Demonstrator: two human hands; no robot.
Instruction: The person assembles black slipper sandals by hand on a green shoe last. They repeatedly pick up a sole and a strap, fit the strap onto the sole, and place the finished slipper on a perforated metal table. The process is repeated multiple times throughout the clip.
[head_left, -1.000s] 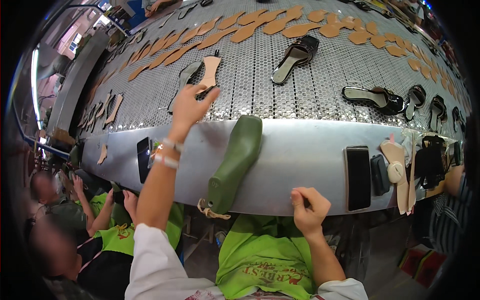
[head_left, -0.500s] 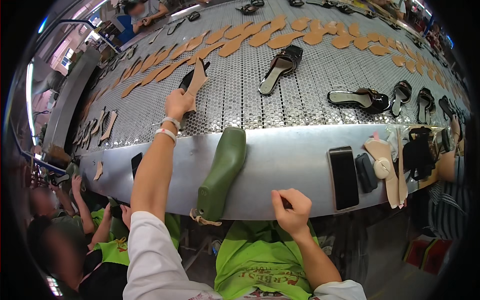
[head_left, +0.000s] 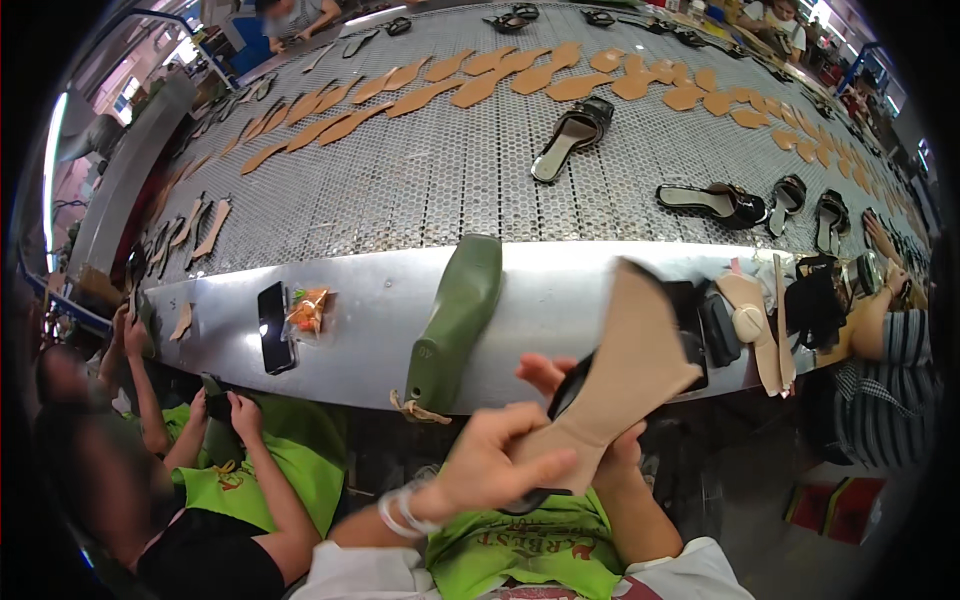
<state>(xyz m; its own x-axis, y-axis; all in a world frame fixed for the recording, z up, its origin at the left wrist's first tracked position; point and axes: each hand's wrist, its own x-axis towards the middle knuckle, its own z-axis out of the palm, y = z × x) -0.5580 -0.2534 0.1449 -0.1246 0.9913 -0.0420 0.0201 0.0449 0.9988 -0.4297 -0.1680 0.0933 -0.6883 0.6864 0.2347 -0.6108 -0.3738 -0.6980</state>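
A beige shoe insole [head_left: 625, 365] with black material along its underside is tilted up over the bench's near edge. My left hand [head_left: 490, 460] is closed round its narrow end, thumb across the beige face. Behind the same piece is my right hand [head_left: 625, 450], gripping its edge; most of that palm is hidden, and some fingers show past the left side. Left of the hands, a green shoe last [head_left: 455, 325] with a cord loop at its near end lies on the metal bench [head_left: 370, 330].
A honeycomb-patterned conveyor [head_left: 400, 200] carries tan soles [head_left: 545, 75] and black sandals [head_left: 572, 138]. A phone [head_left: 275, 325] and a wrapped orange packet [head_left: 310, 312] lie left; a dark case [head_left: 722, 330] and beige pieces [head_left: 755, 335] lie right. Co-workers sit at both sides.
My left hand has brought the insole and black piece from the conveyor back over the bench edge. My right hand, a fist before, has come up behind the piece. The view has shifted somewhat.
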